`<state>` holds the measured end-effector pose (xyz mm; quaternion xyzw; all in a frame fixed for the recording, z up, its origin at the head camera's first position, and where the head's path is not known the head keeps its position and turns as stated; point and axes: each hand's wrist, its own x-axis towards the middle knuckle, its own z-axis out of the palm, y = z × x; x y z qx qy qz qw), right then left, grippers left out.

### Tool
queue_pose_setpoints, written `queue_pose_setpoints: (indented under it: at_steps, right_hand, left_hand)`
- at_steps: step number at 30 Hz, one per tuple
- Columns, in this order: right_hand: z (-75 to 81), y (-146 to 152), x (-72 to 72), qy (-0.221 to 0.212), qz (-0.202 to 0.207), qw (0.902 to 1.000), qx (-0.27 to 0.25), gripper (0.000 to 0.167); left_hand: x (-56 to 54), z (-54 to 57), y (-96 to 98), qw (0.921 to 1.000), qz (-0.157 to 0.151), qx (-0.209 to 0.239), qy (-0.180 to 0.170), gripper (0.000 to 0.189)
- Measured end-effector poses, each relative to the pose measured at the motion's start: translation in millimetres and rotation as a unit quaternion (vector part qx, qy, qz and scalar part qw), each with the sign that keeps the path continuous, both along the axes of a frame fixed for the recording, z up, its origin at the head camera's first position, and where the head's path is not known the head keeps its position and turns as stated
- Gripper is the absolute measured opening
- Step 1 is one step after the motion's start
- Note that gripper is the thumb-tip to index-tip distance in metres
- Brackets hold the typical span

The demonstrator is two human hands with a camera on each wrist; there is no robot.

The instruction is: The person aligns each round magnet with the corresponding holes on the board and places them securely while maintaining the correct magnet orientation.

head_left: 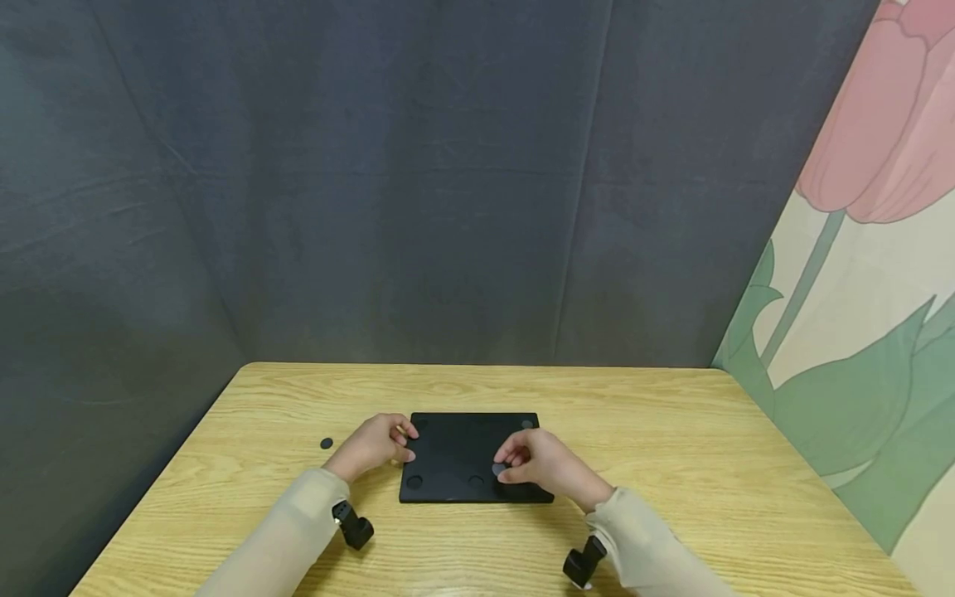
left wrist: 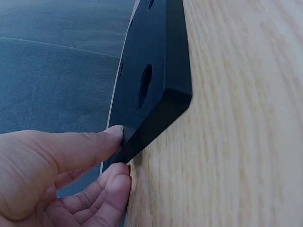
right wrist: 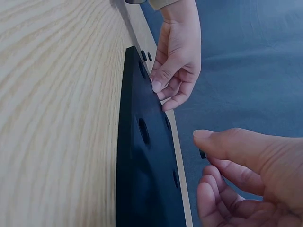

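A black rectangular board (head_left: 455,458) with round recesses (left wrist: 144,87) lies on the table. My left hand (head_left: 375,444) grips its left edge, with the thumb (left wrist: 113,132) against the board and curled fingers (left wrist: 117,182) at its side. Over the board's right part, my right hand (head_left: 543,461) pinches a small dark disc (head_left: 499,469) between thumb and fingers. In the right wrist view only a sliver of this disc (right wrist: 202,154) shows behind the thumb. Another dark disc (head_left: 327,444) lies on the table left of my left hand.
The light wooden table (head_left: 656,431) extends around the board. A dark grey curtain (head_left: 418,207) hangs behind it, and a wall panel with painted tulips (head_left: 865,332) stands at the right. Small black cameras (head_left: 354,526) are strapped to both wrists.
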<state>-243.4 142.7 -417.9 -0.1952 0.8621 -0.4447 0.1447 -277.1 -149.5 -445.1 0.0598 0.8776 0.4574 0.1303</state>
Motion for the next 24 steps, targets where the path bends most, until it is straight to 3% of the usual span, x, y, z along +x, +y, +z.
queue_pose_setpoints:
  at_steps: [24]
  right_hand:
    - [-8.8, -23, -0.1, -0.001, 0.014, 0.9996, 0.022, 0.013]
  left_hand:
    - [0.8, -0.1, -1.0, 1.0, -0.001, 0.006, 0.0, 0.023]
